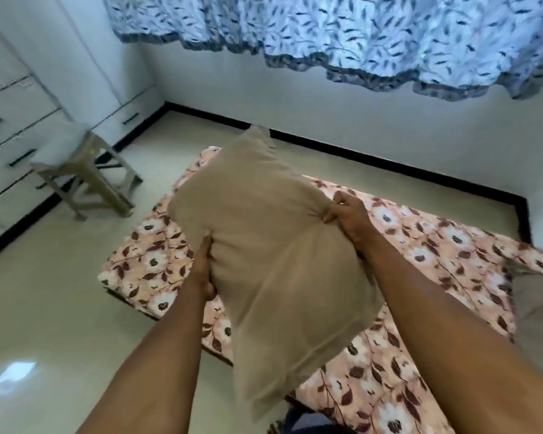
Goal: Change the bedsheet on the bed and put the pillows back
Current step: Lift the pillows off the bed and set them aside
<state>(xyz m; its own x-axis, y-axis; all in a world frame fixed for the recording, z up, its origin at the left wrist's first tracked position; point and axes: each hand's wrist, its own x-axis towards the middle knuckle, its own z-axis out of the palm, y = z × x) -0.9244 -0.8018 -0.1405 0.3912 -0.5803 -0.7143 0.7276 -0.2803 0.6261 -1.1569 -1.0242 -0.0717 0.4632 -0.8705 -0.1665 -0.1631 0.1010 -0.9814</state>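
A tan pillow (264, 245) hangs in the air above the low bed, held between both hands. My left hand (205, 267) grips its left edge, fingers curled under the fabric. My right hand (347, 216) pinches a bunched fold on its right edge. Under the pillow lies the bed, covered by a pink bedsheet (445, 267) with white flowers and dark leaves, spread flat on a mattress on the floor. At the right edge of the view a second pale pillow (539, 311) rests on the sheet, only partly visible.
A beige plastic stool (85, 180) stands on the cream tiled floor (44, 308) left of the bed, in front of white drawers (10, 145). A blue leaf-print curtain (358, 32) hangs on the far wall. A black skirting line runs along the wall behind the bed.
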